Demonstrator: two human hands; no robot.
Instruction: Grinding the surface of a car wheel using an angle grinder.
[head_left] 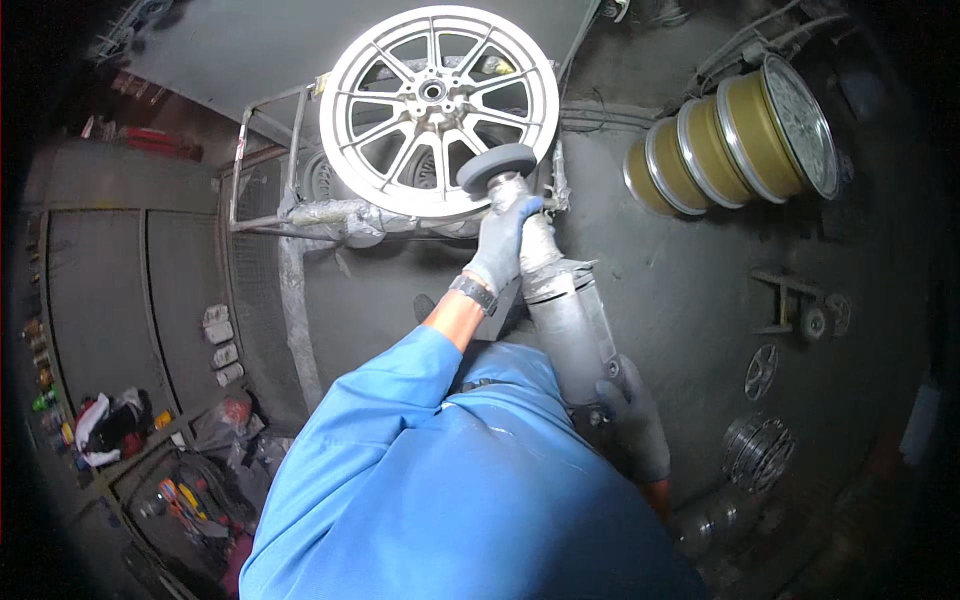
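My gloved left hand (503,242) is closed round the neck of a large grey angle grinder (572,335), just behind its disc. At the rear end of the body, my gloved right hand (633,405) grips the tool. The round grey grinding disc (497,166) overlaps the lower right rim of a silver spoked wheel rim (345,150); whether they touch I cannot tell. That wheel rim rests on a metal frame stand (345,215) wrapped in silvery material. A dark watch (474,293) is on my left wrist.
To the right lies a row of stacked gold-and-silver wheel rims (735,140). Farther down are a small wheeled metal stand (790,308) and more loose rims (758,452). Several white containers (222,340) stand at the left, above a cluttered heap with a black hose (195,490).
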